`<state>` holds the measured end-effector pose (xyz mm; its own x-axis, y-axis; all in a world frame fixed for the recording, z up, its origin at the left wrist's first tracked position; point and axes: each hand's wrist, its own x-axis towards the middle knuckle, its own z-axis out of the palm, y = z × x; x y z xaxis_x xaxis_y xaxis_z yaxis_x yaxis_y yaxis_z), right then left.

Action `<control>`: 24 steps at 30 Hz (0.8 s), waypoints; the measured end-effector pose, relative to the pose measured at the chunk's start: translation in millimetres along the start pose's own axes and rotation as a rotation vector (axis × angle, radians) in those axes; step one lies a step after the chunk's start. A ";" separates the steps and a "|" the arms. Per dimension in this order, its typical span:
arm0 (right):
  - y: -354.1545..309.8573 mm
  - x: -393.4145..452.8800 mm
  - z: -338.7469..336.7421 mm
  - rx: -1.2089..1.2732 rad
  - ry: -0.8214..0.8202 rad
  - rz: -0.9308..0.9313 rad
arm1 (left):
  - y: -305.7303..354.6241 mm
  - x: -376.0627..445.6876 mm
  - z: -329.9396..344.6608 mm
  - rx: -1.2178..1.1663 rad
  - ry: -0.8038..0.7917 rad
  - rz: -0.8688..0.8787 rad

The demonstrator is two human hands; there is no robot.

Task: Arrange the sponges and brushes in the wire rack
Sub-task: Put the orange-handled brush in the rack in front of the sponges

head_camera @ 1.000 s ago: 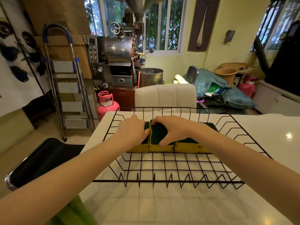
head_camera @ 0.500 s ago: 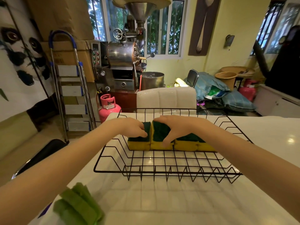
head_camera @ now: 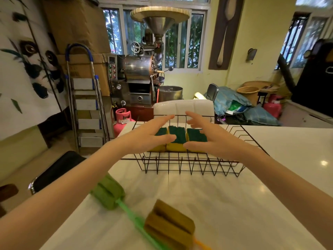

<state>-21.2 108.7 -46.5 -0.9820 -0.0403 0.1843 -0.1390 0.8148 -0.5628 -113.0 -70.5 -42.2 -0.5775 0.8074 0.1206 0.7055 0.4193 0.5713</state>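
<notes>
A black wire rack (head_camera: 191, 166) stands on the white table. Inside it, yellow sponges with dark green scouring tops (head_camera: 177, 135) stand side by side in a row. My left hand (head_camera: 147, 137) hovers over the row's left end, fingers spread and holding nothing. My right hand (head_camera: 212, 139) is over the right end, fingers also apart and empty. On the table in front of the rack lie a green foam brush (head_camera: 109, 193) with a light green handle and a brown foam brush (head_camera: 169, 226) with an orange handle.
The white table (head_camera: 270, 195) extends to the right. A white padded chair back (head_camera: 183, 108) stands just behind the rack. A black stool (head_camera: 55, 170) is at the left, with a stepladder (head_camera: 86, 98) and a pink gas cylinder (head_camera: 122, 118) beyond it.
Both hands have let go of the sponges and lifted with fingers spread. The view has pulled back, so the two brushes on the near table now show.
</notes>
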 end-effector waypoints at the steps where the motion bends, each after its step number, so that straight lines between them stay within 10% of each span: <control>1: -0.2 -13.3 3.5 0.019 0.009 -0.004 | 4.0 -10.1 7.2 -0.008 0.007 0.029; 24: -3.8 -161.2 50.6 -0.193 -0.389 0.131 | 28.9 -93.4 88.5 0.232 -0.398 0.079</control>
<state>131.2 82.9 -114.8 -0.9698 -0.1139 -0.2155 -0.0203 0.9188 -0.3943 -2.4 -97.1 -108.8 -0.3477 0.9180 -0.1907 0.8404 0.3953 0.3707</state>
